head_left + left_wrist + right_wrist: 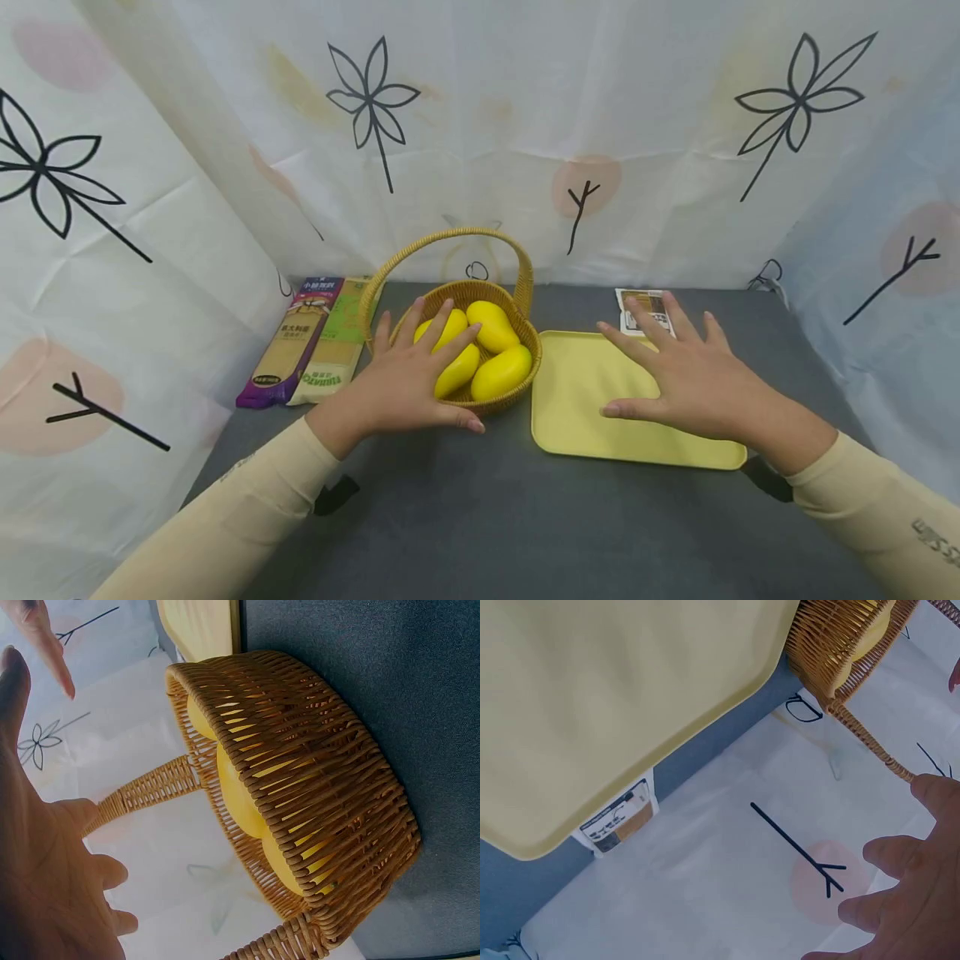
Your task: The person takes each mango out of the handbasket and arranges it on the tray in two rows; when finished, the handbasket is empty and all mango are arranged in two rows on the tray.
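My left hand [401,379] is held with its fingers spread in front of a wicker basket [480,406], holding nothing. Several yellow mangoes [501,374] lie inside the basket, partly hidden by that hand in the head view. In the left wrist view the woven side of the basket [300,772] shows apart from the left hand [52,877]. Over a pale yellow tray [585,400] my right hand [697,379] hovers, fingers spread and nothing in it. The right wrist view shows the right hand [915,892] beyond the tray's rim [652,761].
Two long packets, one purple [292,342] and one green [337,342], lie left of the basket on the dark grey table [480,517]. A small white packet [645,310] lies behind the tray. White patterned cloth [480,108] encloses the back and sides.
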`<control>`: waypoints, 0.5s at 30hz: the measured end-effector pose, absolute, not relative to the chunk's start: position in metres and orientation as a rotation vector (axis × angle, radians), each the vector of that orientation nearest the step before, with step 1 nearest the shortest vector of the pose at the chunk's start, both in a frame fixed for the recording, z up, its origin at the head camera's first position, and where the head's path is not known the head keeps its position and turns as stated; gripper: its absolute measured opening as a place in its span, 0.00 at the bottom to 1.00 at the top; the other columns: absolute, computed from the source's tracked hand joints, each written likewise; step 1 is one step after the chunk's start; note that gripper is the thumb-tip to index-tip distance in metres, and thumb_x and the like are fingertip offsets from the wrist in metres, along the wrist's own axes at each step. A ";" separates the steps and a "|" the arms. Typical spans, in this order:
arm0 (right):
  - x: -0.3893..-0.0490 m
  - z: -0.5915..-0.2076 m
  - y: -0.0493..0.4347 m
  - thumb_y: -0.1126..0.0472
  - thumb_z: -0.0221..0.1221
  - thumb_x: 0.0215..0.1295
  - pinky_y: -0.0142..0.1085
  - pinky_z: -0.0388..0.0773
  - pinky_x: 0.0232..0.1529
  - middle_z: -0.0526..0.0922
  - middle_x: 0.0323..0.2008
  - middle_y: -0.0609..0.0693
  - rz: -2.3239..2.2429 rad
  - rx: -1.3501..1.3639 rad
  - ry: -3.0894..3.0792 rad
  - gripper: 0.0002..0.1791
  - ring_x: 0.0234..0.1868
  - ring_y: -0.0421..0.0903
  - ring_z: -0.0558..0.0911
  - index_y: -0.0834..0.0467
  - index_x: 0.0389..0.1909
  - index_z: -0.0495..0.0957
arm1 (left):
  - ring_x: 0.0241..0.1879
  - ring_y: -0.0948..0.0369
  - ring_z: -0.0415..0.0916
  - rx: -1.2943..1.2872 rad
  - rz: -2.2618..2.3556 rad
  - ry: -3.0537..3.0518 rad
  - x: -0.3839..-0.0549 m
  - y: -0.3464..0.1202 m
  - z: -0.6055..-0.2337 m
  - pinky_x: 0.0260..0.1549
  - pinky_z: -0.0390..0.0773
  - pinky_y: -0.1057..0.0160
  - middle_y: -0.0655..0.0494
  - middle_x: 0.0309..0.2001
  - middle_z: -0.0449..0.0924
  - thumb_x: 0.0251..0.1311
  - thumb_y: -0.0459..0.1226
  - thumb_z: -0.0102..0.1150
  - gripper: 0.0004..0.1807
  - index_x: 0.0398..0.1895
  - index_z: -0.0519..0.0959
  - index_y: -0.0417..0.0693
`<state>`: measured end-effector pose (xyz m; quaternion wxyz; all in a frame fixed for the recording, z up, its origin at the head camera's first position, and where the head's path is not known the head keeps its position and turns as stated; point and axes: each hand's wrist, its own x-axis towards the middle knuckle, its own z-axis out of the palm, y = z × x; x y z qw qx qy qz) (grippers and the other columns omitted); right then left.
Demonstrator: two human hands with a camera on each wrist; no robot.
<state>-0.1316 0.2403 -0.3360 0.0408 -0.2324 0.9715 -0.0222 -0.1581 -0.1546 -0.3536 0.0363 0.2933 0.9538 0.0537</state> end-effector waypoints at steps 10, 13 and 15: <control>-0.134 -0.333 0.247 0.11 0.47 0.64 0.83 0.37 0.67 0.32 0.88 0.54 -0.106 -0.663 2.997 0.61 0.84 0.68 0.27 0.40 0.91 0.46 | 0.84 0.37 0.22 0.925 0.206 2.940 -0.160 -0.156 -0.353 0.70 0.28 0.21 0.49 0.89 0.28 0.51 0.84 0.58 0.68 0.91 0.46 0.69; -0.135 -0.331 0.248 0.12 0.49 0.64 0.83 0.38 0.67 0.34 0.88 0.55 -0.123 -0.644 3.013 0.61 0.84 0.69 0.29 0.39 0.91 0.47 | 0.84 0.39 0.21 0.942 0.235 2.955 -0.160 -0.157 -0.350 0.70 0.28 0.21 0.50 0.89 0.27 0.51 0.83 0.60 0.69 0.91 0.45 0.69; -0.136 -0.329 0.249 0.13 0.51 0.64 0.83 0.39 0.68 0.35 0.88 0.56 -0.134 -0.642 3.029 0.61 0.84 0.70 0.31 0.39 0.91 0.46 | 0.85 0.42 0.20 0.967 0.265 2.972 -0.160 -0.159 -0.348 0.70 0.29 0.21 0.52 0.89 0.26 0.51 0.83 0.61 0.69 0.91 0.45 0.69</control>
